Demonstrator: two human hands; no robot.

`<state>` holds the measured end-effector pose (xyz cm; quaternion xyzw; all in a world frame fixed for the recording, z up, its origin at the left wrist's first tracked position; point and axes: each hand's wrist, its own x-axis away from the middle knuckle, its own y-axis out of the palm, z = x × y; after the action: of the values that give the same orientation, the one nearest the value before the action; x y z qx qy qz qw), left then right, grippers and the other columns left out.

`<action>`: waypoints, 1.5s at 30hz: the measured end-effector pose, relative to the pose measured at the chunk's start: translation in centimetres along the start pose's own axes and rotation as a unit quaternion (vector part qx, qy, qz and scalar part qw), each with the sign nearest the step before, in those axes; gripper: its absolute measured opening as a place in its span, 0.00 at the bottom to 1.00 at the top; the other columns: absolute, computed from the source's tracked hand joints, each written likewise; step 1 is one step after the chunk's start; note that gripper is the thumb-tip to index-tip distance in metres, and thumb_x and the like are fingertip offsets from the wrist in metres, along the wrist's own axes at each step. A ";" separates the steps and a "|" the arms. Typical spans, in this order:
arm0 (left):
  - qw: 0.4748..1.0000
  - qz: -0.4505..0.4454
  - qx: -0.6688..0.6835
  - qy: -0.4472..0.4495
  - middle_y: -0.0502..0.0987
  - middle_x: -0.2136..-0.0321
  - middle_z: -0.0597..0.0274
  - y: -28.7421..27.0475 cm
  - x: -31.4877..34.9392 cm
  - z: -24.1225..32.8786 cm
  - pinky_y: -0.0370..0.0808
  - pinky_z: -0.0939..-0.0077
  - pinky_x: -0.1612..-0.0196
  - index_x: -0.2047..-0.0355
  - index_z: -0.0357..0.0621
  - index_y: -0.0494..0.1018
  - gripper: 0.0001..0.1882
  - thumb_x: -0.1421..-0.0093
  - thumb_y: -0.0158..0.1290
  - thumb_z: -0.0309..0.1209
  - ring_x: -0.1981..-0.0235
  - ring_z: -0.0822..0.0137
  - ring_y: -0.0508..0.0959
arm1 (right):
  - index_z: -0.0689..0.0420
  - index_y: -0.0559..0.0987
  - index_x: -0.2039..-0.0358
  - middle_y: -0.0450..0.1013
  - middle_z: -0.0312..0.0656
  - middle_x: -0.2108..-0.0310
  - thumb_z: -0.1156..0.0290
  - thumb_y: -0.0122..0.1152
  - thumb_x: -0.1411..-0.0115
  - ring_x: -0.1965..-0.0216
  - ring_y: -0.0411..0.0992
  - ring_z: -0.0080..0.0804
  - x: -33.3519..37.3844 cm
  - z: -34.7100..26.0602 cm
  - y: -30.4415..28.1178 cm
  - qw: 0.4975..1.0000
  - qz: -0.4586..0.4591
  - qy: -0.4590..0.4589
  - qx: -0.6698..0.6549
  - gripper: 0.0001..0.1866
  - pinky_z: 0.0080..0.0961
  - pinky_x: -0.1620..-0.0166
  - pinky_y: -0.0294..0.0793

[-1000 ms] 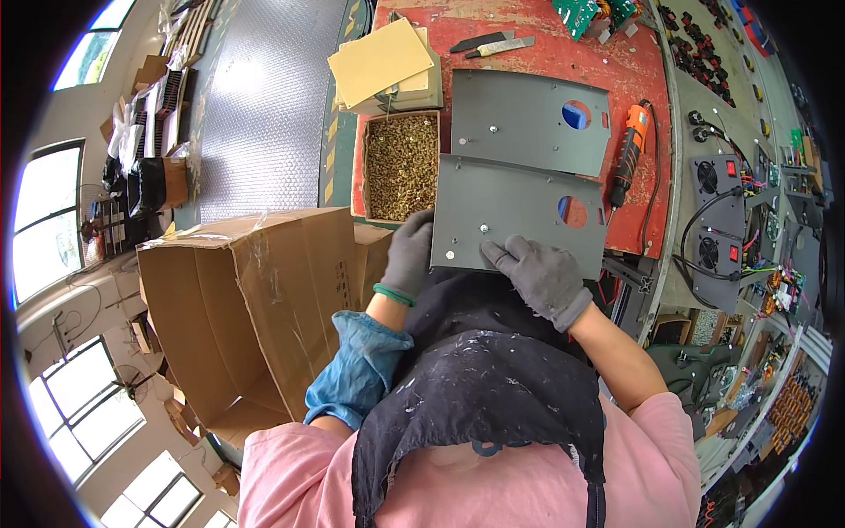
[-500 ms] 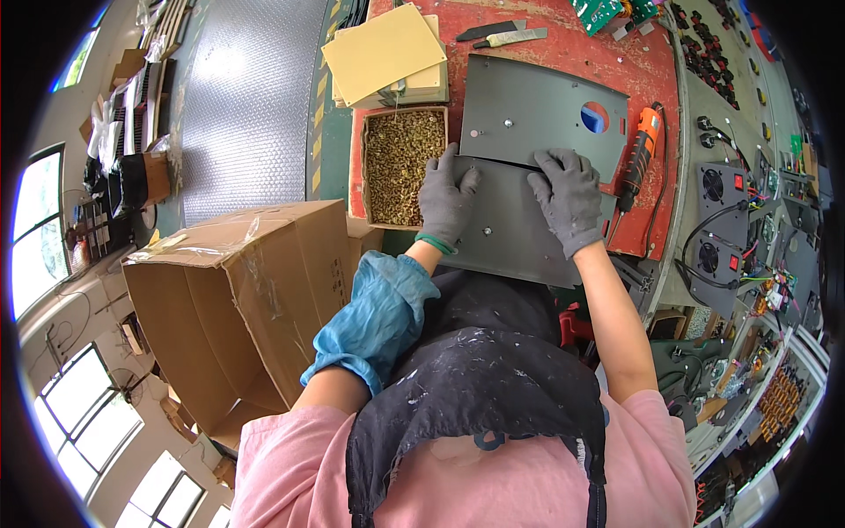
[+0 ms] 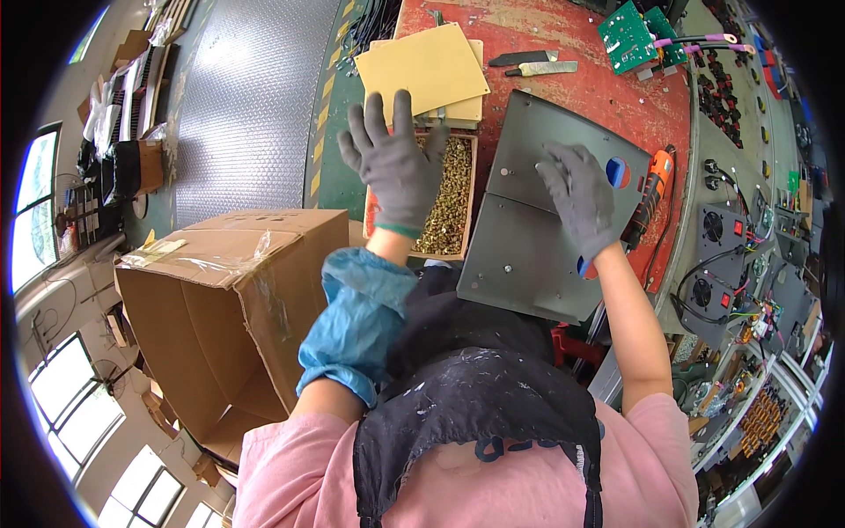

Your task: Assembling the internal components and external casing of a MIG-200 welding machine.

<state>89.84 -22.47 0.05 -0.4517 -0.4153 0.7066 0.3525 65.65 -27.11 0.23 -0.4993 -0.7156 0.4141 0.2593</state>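
Observation:
My left hand (image 3: pixel 393 167), in a grey glove, is raised with its fingers spread and nothing in them. Behind it are a box (image 3: pixel 473 180) of small brass-coloured metal pieces (image 3: pixel 455 189) and a stack of yellow sheets (image 3: pixel 421 66). Over two dark grey metal panels hovers my right hand (image 3: pixel 578 198), also gloved, fingers stretched and slightly bent, holding nothing visible; whether it touches them is unclear. The far panel (image 3: pixel 554 136) has a round hole, partly hidden by that hand. The near panel (image 3: pixel 519 260) lies against it and overhangs the bench edge toward my lap.
Right of the panels lies an orange-and-black power screwdriver (image 3: pixel 653 189) with a cord. Two flat file-like tools (image 3: pixel 541 68) rest on the red bench (image 3: pixel 581 97). Green circuit boards (image 3: pixel 627 40) stand at the far right. An open cardboard box (image 3: pixel 290 290) is at my left.
My left hand has come off the panels and moved left, its fingers now spread. My right hand has lifted slightly. In the picture, the panels sit more to the right and more slanted.

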 end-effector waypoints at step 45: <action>0.937 -0.336 0.076 -0.053 0.81 0.70 0.53 6.1 -2.1 8.7 0.74 0.54 0.63 0.66 0.48 0.78 0.21 0.40 0.52 0.53 0.64 0.48 0.80 | 0.53 0.79 0.66 0.79 0.41 0.71 0.60 0.64 0.43 0.68 0.77 0.41 1.7 6.4 1.3 0.922 0.152 0.348 -0.071 0.11 0.36 0.64 0.73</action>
<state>81.71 -29.09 -2.63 -0.2196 -0.5057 0.5994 0.5804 60.68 -27.43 -4.31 -0.7320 -0.5232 0.1962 0.3898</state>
